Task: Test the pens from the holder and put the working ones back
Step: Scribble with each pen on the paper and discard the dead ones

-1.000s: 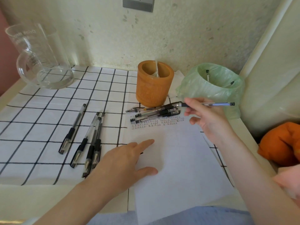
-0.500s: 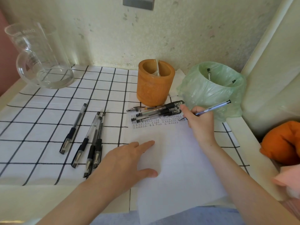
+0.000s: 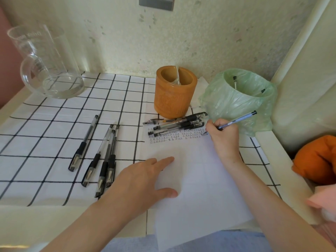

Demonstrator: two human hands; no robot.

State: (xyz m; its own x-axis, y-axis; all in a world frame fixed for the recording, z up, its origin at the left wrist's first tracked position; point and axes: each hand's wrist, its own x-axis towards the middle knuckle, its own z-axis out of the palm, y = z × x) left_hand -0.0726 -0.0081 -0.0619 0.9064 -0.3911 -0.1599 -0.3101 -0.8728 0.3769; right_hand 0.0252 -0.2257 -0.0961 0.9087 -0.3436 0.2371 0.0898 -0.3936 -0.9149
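Note:
My right hand (image 3: pixel 222 136) grips a blue pen (image 3: pixel 240 119) with its tip on the white paper (image 3: pixel 196 182), at the right end of several rows of small written marks (image 3: pixel 174 136). Flat on the paper's left part lies my left hand (image 3: pixel 143 180), fingers spread. The orange wooden holder (image 3: pixel 174 95) stands behind the paper and has a clear strip inside it. Several black pens (image 3: pixel 180 124) lie at the paper's top edge, in front of the holder. Several more black pens (image 3: pixel 101 157) lie on the checked cloth to the left.
A small bin lined with a green bag (image 3: pixel 236 100) stands right of the holder and holds two pens. A glass jug (image 3: pixel 45 64) sits at the back left. An orange cloth (image 3: pixel 318 160) lies off the table's right edge. The wall is close behind.
My right hand came down from mid-air with the blue pen and set its tip on the paper. The left hand stayed flat on the sheet.

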